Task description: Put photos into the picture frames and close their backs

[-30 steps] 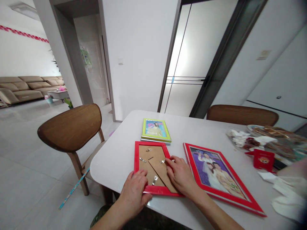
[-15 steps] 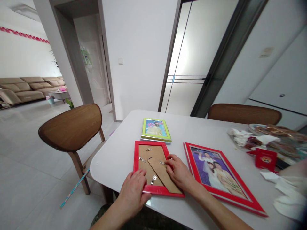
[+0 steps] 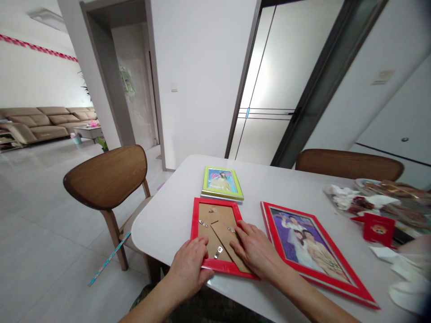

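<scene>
A red picture frame [image 3: 195, 220] lies face down at the table's near edge, its brown backing board [image 3: 224, 226] showing. Several small metal clips sit around the board, one of them a tilted lower clip [image 3: 218, 252]. My left hand [image 3: 188, 264] grips the frame's lower left corner, fingers on top and thumb at the near edge. Across the right side rests my right hand [image 3: 257, 249], its fingers stretched over the board close to the right clip [image 3: 231, 229]. The frame's lower right part is partly hidden by that hand.
Beyond lies a yellow-green framed photo [image 3: 222, 180], on top of another frame. To the right is a larger red framed photo [image 3: 308, 244]. Crumpled tissues [image 3: 340, 197], a red packet [image 3: 379, 229] and plastic bags crowd the table's right side. Wooden chairs stand left [image 3: 109, 177] and behind [image 3: 348, 162].
My right hand's fingers have straightened and spread on the board near the right clip. My left hand keeps its hold on the corner. The whole view has shifted slightly.
</scene>
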{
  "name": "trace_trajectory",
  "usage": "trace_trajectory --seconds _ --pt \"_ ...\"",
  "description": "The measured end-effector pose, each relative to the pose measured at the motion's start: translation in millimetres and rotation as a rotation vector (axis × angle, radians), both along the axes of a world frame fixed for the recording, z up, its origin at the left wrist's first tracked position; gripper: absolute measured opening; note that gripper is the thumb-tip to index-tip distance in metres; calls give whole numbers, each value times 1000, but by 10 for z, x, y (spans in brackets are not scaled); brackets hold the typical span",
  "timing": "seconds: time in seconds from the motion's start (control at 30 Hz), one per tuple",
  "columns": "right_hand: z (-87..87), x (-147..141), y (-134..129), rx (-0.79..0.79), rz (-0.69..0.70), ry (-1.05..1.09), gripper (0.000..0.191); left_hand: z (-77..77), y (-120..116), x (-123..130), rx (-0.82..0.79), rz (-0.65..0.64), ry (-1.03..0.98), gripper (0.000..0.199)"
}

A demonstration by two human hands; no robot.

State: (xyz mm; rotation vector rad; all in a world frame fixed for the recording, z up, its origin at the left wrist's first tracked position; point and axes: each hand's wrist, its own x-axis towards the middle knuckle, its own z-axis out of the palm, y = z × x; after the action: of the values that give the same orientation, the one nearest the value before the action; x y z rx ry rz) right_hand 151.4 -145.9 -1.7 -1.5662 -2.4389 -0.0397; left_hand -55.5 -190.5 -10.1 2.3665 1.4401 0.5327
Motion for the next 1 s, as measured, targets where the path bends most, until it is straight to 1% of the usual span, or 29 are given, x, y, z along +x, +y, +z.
trace_trajectory --seconds 0.03,0.07,0.13,0.2,0.27,0.37,0.47,0.53,0.63,0.67,0.73,0.83,0.9,1.0 --pt "7 -33 -28 18 13 25 33 -2 0 -2 1 -1 -7 26" --pt "13 -72 -63 19 54 54 30 -3 1 -3 2 -3 -11 26" --pt "24 -157 -140 -20 193 120 25 -5 3 -7 -1 -5 -12 26" --pt "37 -231 -214 -72 318 170 25 -6 7 -11 -7 -2 -12 29" --pt "57 -273 -274 -91 367 192 25 -8 10 -14 -7 -2 -13 31" --pt "93 -272 -329 -109 370 211 25 -10 12 -13 -1 -3 -14 32" --pt "95 -246 -321 -128 358 252 24 -17 10 -9 -1 5 -18 28" --pt "61 -253 -257 -126 331 305 23 -25 9 -7 2 3 -23 27" --pt "-15 -340 -66 -86 250 380 25 -34 10 -6 8 0 -25 29" --pt "-38 -389 14 -69 221 376 27 -33 12 -6 8 1 -24 29" --pt "-67 -504 172 -37 179 302 28 -26 16 -5 5 5 -18 28" --pt "-82 -662 341 -7 165 178 26 -7 22 -6 4 10 -17 32" --pt "-86 -727 386 -6 182 155 23 7 22 -9 6 5 -24 37" --pt "-91 -754 382 -12 218 148 18 18 16 -13 -2 -6 -27 35"
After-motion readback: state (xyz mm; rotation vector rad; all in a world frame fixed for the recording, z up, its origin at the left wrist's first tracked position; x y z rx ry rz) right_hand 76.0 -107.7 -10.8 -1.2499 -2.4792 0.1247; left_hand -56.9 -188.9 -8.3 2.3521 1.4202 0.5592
